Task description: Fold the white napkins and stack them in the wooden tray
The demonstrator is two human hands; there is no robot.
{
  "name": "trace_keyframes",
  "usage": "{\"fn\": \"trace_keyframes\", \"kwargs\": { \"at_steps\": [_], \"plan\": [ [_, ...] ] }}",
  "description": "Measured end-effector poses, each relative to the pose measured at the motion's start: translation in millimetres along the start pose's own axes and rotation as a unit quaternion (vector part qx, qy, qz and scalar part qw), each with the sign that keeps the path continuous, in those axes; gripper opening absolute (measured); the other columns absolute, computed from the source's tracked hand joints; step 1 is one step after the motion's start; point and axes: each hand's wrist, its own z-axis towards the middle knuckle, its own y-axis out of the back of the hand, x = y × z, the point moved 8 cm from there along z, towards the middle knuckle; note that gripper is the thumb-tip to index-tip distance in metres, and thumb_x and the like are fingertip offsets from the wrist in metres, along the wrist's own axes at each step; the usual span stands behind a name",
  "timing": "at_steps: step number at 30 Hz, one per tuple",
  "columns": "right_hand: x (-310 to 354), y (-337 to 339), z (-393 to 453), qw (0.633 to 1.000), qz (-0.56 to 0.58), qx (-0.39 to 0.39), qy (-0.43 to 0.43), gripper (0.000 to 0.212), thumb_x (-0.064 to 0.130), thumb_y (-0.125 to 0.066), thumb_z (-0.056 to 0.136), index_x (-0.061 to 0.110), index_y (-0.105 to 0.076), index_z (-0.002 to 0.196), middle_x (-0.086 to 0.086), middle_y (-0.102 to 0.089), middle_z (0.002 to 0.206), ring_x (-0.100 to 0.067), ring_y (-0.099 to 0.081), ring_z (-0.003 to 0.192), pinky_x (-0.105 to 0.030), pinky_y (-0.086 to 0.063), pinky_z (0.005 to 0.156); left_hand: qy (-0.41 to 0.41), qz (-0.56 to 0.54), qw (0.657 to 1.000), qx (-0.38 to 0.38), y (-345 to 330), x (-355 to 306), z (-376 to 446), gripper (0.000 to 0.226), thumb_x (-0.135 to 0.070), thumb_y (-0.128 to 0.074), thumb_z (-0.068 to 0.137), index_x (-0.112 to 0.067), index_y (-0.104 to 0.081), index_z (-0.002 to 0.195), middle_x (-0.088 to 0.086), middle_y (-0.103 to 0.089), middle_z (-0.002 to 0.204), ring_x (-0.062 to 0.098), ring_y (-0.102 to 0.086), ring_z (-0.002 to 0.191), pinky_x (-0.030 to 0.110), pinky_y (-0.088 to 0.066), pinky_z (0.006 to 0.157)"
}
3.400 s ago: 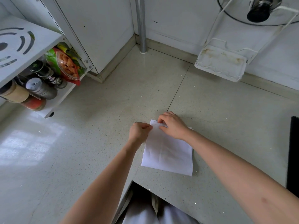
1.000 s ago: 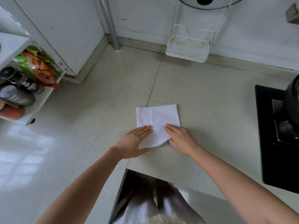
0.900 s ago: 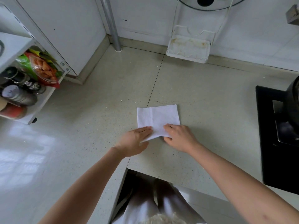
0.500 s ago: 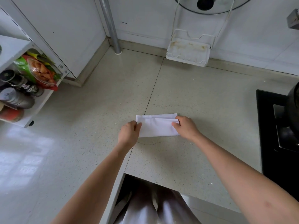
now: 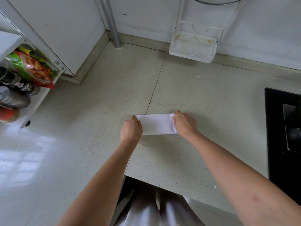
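Observation:
A white napkin (image 5: 157,124) lies folded into a narrow rectangle on the speckled stone counter (image 5: 195,88), long side running left to right. My left hand (image 5: 131,130) grips its left end with curled fingers. My right hand (image 5: 184,123) pinches its right end, thumb on the far corner. The wooden tray is not in view.
A white shelf rack (image 5: 24,95) with spice bottles and a snack bag stands at the left. A white wire holder (image 5: 193,46) leans on the back wall beside a metal pipe (image 5: 110,23). A black stove (image 5: 285,136) borders the counter at the right. The counter's front edge runs near my body.
The napkin was a wider square a second ago. Both hands lifted its near edge and folded it away from me, leaving a narrow strip; each hand now sits at one end.

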Motion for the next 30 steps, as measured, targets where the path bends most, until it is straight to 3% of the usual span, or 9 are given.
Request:
{"fn": "trace_keyframes", "kwargs": {
  "at_steps": [12, 14, 16, 18, 21, 23, 26, 28, 30],
  "plan": [
    [-3.1, 8.2, -11.6, 0.992, 0.018, -0.094, -0.086, 0.03, 0.02, -0.046, 0.099, 0.004, -0.04, 0.124, -0.015, -0.066, 0.101, -0.031, -0.064, 0.089, -0.033, -0.039, 0.061, 0.006, -0.043, 0.999, 0.018, 0.6, -0.6, 2.0, 0.022, -0.011, -0.04, 0.097, 0.003, -0.054, 0.107, 0.019, -0.062, 0.095, 0.025, -0.052, 0.073, 0.032, -0.043, 0.059],
    [9.4, 17.2, -19.1, 0.985, -0.049, -0.166, -0.023, 0.035, 0.005, -0.047, 0.09, 0.004, -0.044, 0.126, -0.017, -0.062, 0.106, -0.032, -0.059, 0.095, -0.037, -0.042, 0.07, 0.011, -0.05, 0.999, 0.019, 0.1, -0.4, 1.7, 0.021, -0.011, -0.04, 0.097, 0.002, -0.053, 0.107, 0.02, -0.062, 0.096, 0.029, -0.056, 0.075, 0.034, -0.045, 0.059],
    [30.0, 9.2, -27.9, 0.974, -0.07, -0.189, 0.102, 0.053, -0.002, -0.044, 0.081, 0.003, -0.045, 0.133, -0.021, -0.054, 0.128, -0.036, -0.053, 0.116, -0.043, -0.044, 0.093, 0.016, -0.051, 0.998, 0.021, -0.6, 0.9, 1.1, 0.021, -0.011, -0.039, 0.097, 0.002, -0.052, 0.106, 0.02, -0.061, 0.096, 0.033, -0.059, 0.08, 0.035, -0.044, 0.059],
    [44.2, -15.8, -36.8, 0.966, -0.062, -0.14, 0.209, 0.057, 0.007, -0.04, 0.09, 0.006, -0.032, 0.147, -0.016, -0.033, 0.151, -0.033, -0.03, 0.14, -0.044, -0.024, 0.116, 0.02, -0.053, 0.998, 0.023, -1.2, 1.3, 1.6, 0.021, -0.011, -0.039, 0.097, 0.002, -0.052, 0.106, 0.02, -0.06, 0.095, 0.035, -0.06, 0.081, 0.035, -0.044, 0.059],
    [34.4, -44.8, -34.4, 0.981, -0.035, -0.058, 0.182, 0.06, 0.043, -0.006, 0.101, 0.012, -0.01, 0.152, -0.005, -0.007, 0.159, -0.023, -0.004, 0.148, -0.038, 0.001, 0.119, 0.026, -0.056, 0.998, 0.034, -2.5, 4.1, 2.1, 0.021, -0.013, -0.039, 0.097, 0.001, -0.053, 0.104, 0.02, -0.062, 0.096, 0.031, -0.059, 0.078, 0.036, -0.047, 0.06],
    [30.4, -52.3, -34.5, 0.983, -0.046, -0.049, 0.169, 0.064, 0.047, 0.004, 0.098, 0.014, -0.002, 0.152, -0.004, 0.002, 0.16, -0.021, 0.005, 0.147, -0.037, 0.005, 0.118, 0.044, -0.028, 0.998, 0.038, 1.5, 9.5, 0.8, 0.021, -0.018, -0.04, 0.098, -0.004, -0.053, 0.108, 0.015, -0.063, 0.102, 0.027, -0.057, 0.082, 0.036, -0.05, 0.066],
    [31.8, -52.3, -30.9, 0.983, -0.057, -0.053, 0.165, 0.061, 0.045, 0.001, 0.099, 0.014, 0.002, 0.152, -0.003, 0.007, 0.159, -0.02, 0.009, 0.147, -0.038, 0.006, 0.118, -0.098, 0.032, 0.992, -0.078, 18.8, -16.6, -5.2, 0.036, -0.023, -0.037, 0.101, -0.014, -0.044, 0.135, 0.004, -0.052, 0.135, 0.024, -0.047, 0.122, 0.036, -0.039, 0.101],
    [32.9, -51.4, -30.4, 0.984, -0.056, -0.057, 0.161, 0.06, 0.045, -0.003, 0.1, 0.015, 0.001, 0.152, -0.003, 0.006, 0.159, -0.021, 0.007, 0.147, -0.038, 0.006, 0.118, -0.234, 0.075, 0.969, -0.031, -0.3, -46.3, -16.2, 0.049, -0.026, -0.023, 0.104, -0.014, -0.019, 0.151, 0.0, -0.017, 0.158, 0.021, -0.012, 0.147, 0.037, -0.01, 0.12],
    [31.7, -54.3, -31.6, 0.982, -0.066, -0.051, 0.171, 0.061, 0.047, 0.002, 0.098, 0.017, 0.005, 0.151, -0.001, 0.011, 0.158, -0.02, 0.011, 0.147, -0.036, 0.009, 0.118, -0.285, 0.154, 0.944, 0.061, -38.2, -48.6, -25.8, 0.054, -0.034, -0.005, 0.102, -0.016, 0.002, 0.152, 0.0, 0.01, 0.159, 0.019, 0.015, 0.146, 0.041, 0.009, 0.119]
  ]
}}
